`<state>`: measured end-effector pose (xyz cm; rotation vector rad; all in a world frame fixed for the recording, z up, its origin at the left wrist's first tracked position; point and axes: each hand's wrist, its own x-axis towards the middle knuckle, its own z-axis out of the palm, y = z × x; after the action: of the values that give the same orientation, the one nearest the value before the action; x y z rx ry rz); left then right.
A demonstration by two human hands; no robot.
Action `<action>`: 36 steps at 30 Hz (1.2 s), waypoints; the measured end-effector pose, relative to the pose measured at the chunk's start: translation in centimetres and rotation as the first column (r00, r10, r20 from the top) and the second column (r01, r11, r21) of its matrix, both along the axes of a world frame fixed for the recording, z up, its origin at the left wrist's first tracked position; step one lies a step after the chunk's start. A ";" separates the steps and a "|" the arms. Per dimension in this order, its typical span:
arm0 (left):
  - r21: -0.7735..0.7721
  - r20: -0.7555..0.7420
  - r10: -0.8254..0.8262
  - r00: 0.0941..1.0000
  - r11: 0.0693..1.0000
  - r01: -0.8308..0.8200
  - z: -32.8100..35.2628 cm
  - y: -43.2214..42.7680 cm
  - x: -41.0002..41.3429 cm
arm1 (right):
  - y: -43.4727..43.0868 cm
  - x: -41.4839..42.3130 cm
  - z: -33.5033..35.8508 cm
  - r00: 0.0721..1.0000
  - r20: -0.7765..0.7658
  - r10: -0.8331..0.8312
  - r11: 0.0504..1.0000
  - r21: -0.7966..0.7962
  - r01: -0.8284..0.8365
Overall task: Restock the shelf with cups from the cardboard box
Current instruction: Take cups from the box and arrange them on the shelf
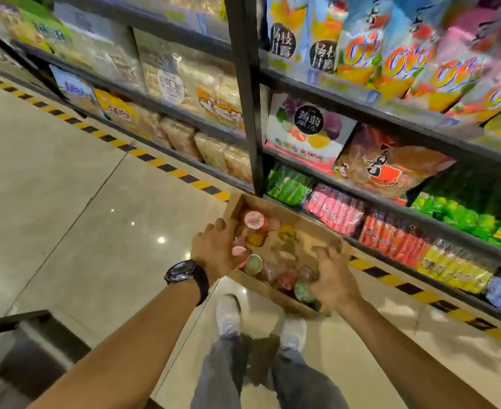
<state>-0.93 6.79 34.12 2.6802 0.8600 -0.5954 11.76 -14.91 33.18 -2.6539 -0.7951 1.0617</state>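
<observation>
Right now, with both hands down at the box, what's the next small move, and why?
Probably close the right hand on the green-lidded cup beneath its fingers: that hand hangs spread over the cardboard box, seemingly holding nothing, while the left hand appears to grip a pink-lidded cup.

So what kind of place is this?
Probably a grocery shop aisle: dark metal shelves packed with colourful snack bags, plus a brown cardboard box of small coloured cups.
</observation>
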 end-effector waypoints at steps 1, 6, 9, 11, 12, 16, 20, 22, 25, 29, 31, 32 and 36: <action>-0.013 -0.012 -0.021 1.000 1.000 0.020 -3.1 0.5 0.7 | 0.9 0.5 -2.6 1.000 -0.004 -0.010 1.000 0.010 0.010; -0.026 0.009 -0.106 0.994 0.994 0.106 -20.9 3.2 3.6 | 4.7 2.7 -20.4 0.998 -0.049 -0.047 0.999 0.003 0.048; 0.027 -0.004 -0.163 0.987 0.986 0.163 -31.8 5.5 5.1 | 7.9 4.2 -31.7 1.000 0.014 0.000 0.997 0.076 -0.001; 0.061 -0.004 -0.196 0.981 0.979 0.196 -37.9 6.9 6.4 | 10.3 5.8 -38.0 0.989 0.114 0.094 0.985 0.131 -0.109; 0.087 0.008 -0.210 0.978 0.974 0.208 -40.3 7.5 7.1 | 11.5 6.7 -40.6 0.973 0.173 0.151 0.973 0.149 -0.177; 0.127 0.078 -0.214 0.974 0.971 0.203 -47.4 9.2 9.0 | 14.9 8.6 -48.2 0.894 0.316 0.319 0.917 0.134 -0.375; 0.050 0.171 -0.115 0.978 0.993 0.108 -50.0 9.5 9.9 | 17.2 8.4 -53.0 0.913 0.303 0.273 0.928 0.168 -0.333; 0.019 0.198 -0.087 0.976 0.996 0.085 -50.3 9.9 10.3 | 17.7 8.2 -54.2 0.923 0.320 0.215 0.939 0.191 -0.285; 0.028 0.175 -0.093 0.980 0.996 0.090 -50.3 9.8 10.2 | 17.4 8.3 -55.0 0.924 0.344 0.167 0.942 0.222 -0.253; 0.025 0.224 -0.096 0.970 0.995 0.093 -50.6 9.5 9.4 | 16.4 8.8 -54.6 0.978 0.207 0.037 0.943 0.316 -0.103; -0.001 0.270 -0.088 0.959 0.996 0.092 -50.5 9.6 9.2 | 15.8 9.3 -54.1 0.987 0.162 -0.025 0.922 0.384 -0.040; -0.052 0.312 -0.038 0.949 0.997 0.057 -50.4 9.7 9.3 | 15.5 9.5 -53.9 0.989 0.133 -0.067 0.904 0.428 0.004; -0.318 0.444 0.260 0.857 0.940 -0.121 -49.8 10.1 9.9 | 13.9 10.2 -53.2 0.986 0.004 -0.168 0.817 0.561 0.137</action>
<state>8.92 16.87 -15.63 2.2876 0.8112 0.0117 21.92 -0.98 -20.06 -2.1973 -0.7443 0.5945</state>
